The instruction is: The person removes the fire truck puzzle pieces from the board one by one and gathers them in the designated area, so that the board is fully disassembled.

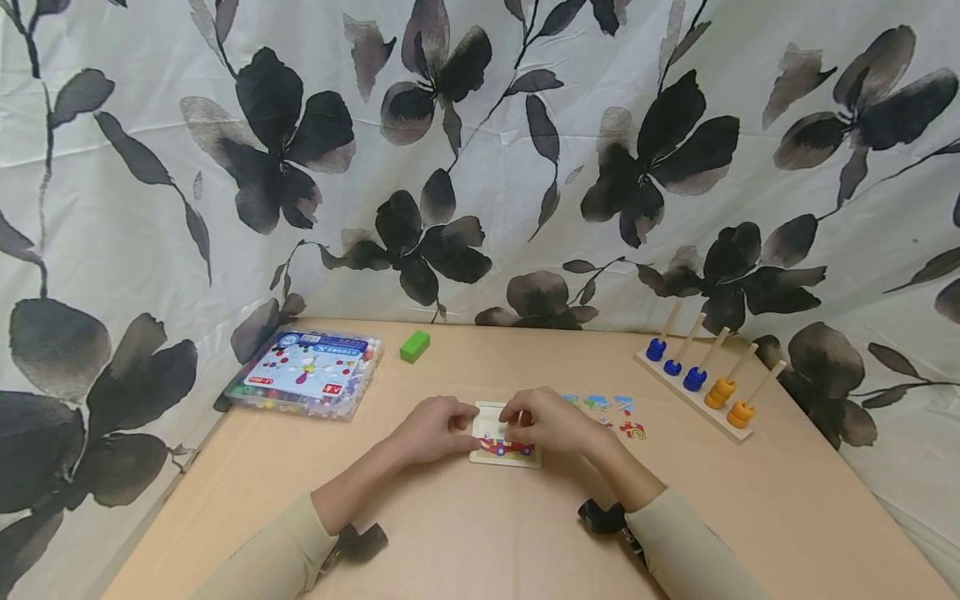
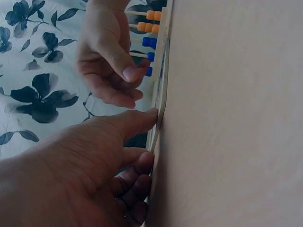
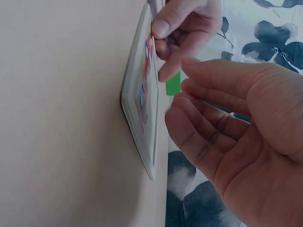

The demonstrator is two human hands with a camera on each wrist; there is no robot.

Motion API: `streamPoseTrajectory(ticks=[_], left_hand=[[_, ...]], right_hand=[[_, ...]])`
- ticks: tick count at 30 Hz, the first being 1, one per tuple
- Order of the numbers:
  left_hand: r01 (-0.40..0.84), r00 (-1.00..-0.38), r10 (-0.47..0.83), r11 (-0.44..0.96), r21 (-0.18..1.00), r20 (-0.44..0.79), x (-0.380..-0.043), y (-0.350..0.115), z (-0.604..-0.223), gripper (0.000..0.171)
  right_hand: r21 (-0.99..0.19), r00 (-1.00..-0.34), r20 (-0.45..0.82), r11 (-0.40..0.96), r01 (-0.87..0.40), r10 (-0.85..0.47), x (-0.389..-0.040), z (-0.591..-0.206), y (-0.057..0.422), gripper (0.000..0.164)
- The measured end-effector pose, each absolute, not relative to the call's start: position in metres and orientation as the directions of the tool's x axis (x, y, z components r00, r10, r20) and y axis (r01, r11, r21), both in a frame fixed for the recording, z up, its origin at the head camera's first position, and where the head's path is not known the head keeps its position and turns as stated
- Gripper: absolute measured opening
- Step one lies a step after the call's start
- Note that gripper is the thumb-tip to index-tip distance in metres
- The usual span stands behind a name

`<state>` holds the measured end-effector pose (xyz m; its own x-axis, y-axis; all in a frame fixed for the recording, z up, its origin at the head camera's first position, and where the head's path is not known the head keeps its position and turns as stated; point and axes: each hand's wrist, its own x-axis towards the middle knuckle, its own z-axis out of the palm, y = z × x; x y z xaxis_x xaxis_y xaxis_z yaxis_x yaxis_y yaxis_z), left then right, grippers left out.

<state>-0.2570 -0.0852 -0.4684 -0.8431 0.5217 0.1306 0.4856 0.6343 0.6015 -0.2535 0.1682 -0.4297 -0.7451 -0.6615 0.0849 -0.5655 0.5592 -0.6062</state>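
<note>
A small pale puzzle board lies on the table with a red vehicle picture along its near part. My left hand holds the board's left edge, thumb and index finger spread along it, the other fingers curled. Over the board's right side hovers my right hand, fingers loosely bent; the right wrist view shows a gap between its thumb and fingertips, with nothing in it. Several colourful puzzle pieces lie just beyond the right hand, partly hidden by it.
A clear case of colourful beads with a printed label stands at the back left, a green block beside it. At the back right is a wooden peg rack with blue and orange beads. A flowered curtain hangs behind the table.
</note>
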Motion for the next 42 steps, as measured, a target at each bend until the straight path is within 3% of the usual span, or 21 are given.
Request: streamPoseTrajectory(ticks=[6,14,20,24,30,42], left_hand=[[0.533,-0.818,0.553,0.627,0.568,0.157,-0.258,-0.086,-0.468,0.026],[0.562,-0.802,0.569,0.613,0.555,0.183,-0.260,-0.087,-0.470,0.026],[0.578,-0.789,0.583,0.600,0.553,0.192,-0.261,-0.087,-0.470,0.035],[0.546,-0.804,0.573,0.600,0.584,0.162,-0.260,-0.088,-0.469,0.025],[0.479,-0.830,0.550,0.619,0.623,0.092,-0.258,-0.090,-0.466,0.051],[0.484,-0.825,0.557,0.612,0.626,0.093,-0.259,-0.091,-0.469,0.052]], right_hand=[[-0.645,-0.755,0.061,0.552,-0.529,-0.652,-0.252,-0.435,0.157,0.018],[-0.594,-0.746,0.044,0.583,-0.555,-0.665,-0.252,-0.440,0.146,0.023],[-0.554,-0.731,0.045,0.592,-0.585,-0.680,-0.250,-0.444,0.142,0.022],[-0.545,-0.743,0.029,0.613,-0.572,-0.668,-0.249,-0.446,0.141,0.021],[-0.554,-0.755,0.008,0.626,-0.550,-0.656,-0.248,-0.447,0.140,0.019],[-0.566,-0.757,-0.009,0.627,-0.535,-0.654,-0.249,-0.449,0.140,0.019]])
